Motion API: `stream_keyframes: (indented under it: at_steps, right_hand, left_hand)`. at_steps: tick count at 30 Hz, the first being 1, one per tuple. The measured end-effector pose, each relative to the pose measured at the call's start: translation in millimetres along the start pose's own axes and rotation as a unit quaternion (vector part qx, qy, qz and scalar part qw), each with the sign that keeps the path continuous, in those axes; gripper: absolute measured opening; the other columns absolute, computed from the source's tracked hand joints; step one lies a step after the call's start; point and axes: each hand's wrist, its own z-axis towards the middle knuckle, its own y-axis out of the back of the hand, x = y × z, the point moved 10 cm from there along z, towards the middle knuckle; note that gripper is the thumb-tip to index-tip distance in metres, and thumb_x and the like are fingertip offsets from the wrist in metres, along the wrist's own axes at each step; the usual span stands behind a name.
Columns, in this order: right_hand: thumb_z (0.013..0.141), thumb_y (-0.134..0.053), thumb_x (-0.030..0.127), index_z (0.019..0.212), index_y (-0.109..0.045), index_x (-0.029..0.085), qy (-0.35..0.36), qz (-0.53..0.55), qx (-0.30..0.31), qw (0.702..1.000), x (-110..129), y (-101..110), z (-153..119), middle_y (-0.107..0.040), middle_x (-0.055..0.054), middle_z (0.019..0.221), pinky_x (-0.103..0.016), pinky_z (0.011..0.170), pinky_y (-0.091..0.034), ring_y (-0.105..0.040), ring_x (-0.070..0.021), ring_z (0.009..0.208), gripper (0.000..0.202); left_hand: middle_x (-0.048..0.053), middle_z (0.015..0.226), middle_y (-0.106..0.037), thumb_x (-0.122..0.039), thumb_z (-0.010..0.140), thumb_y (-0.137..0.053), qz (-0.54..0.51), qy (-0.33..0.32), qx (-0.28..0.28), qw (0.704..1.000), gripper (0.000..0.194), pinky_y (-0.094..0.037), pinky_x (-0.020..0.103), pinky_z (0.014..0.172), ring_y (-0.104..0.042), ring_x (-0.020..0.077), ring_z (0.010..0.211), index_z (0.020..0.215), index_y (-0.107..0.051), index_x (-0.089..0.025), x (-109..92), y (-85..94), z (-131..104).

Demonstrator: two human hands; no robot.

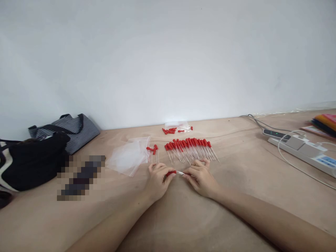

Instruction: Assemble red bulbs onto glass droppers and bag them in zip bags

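Left hand [158, 180] pinches the red dropper bulb [171, 172]; right hand [201, 177] grips the clear tube [180, 172], at the bulb's three o'clock, axes roughly nine-to-three.

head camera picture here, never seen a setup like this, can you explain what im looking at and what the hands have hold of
There is no machine here: a person works with two bare hands. The only picture comes from a camera worn on that person's head, looking forward and down. On the wooden table, a row of clear tubes with red ends lies just beyond the hands. Clear plastic bags lie to the left, and a striped bag and a white power strip sit farther out on either side. The left hand holds the red end of one red-topped tube; the fingers of the right hand hold its clear part.
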Motion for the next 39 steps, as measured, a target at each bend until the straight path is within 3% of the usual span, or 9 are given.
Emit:
stream_keyframes:
  at_steps: [9,14,21,31,39]
  right_hand:
    - [0.084,-0.047,0.026,0.075,-0.062,0.020,0.044,0.015,0.032,0.998,9,-4,1,-0.060,0.001,0.062,-0.035,0.076,-0.019,-0.044,-0.0138,0.073,0.018]
    - [0.082,-0.049,0.023,0.073,-0.062,0.021,0.104,-0.057,0.035,0.992,17,-3,2,-0.057,0.001,0.061,-0.036,0.079,-0.016,-0.043,-0.0137,0.075,0.015]
    - [0.077,-0.043,0.007,0.066,-0.056,0.018,0.195,-0.166,0.001,0.967,33,1,-2,-0.053,0.001,0.058,-0.039,0.086,-0.013,-0.041,-0.0134,0.073,0.020]
    - [0.079,-0.045,0.017,0.066,-0.056,0.018,0.156,-0.099,0.030,0.982,30,0,1,-0.054,0.000,0.060,-0.038,0.083,-0.016,-0.040,-0.0137,0.074,0.017]
    - [0.081,-0.045,0.020,0.065,-0.055,0.017,0.114,-0.068,0.066,0.989,23,-12,4,-0.055,0.001,0.059,-0.038,0.082,-0.015,-0.042,-0.0132,0.074,0.019]
  left_hand:
    - [-0.004,0.072,-0.064,-0.020,0.081,-0.051,-0.017,-0.011,0.021,1.000,0.010,-0.018,0.040,0.088,-0.055,0.0154,0.079,0.077,-0.059,-0.022,-3,-3.7,-2]
    - [-0.004,0.073,-0.066,-0.021,0.080,-0.052,-0.010,-0.032,0.038,0.999,0.008,-0.014,0.043,0.092,-0.055,0.0161,0.081,0.076,-0.059,-0.022,-8,-5.4,-5]
    - [-0.003,0.071,-0.066,-0.021,0.080,-0.051,0.019,-0.066,0.029,0.997,0.009,-0.013,0.046,0.094,-0.055,0.0177,0.081,0.075,-0.059,-0.022,-20,-3.2,-7]
    - [-0.003,0.069,-0.065,-0.021,0.081,-0.051,0.029,-0.080,0.026,0.996,0.011,-0.010,0.047,0.096,-0.055,0.0172,0.081,0.072,-0.058,-0.021,-24,-2.3,-8]
    - [-0.001,0.068,-0.065,-0.023,0.082,-0.049,0.023,-0.079,0.024,0.996,0.013,-0.012,0.047,0.096,-0.055,0.0178,0.079,0.072,-0.057,-0.021,-23,-3.5,-8]
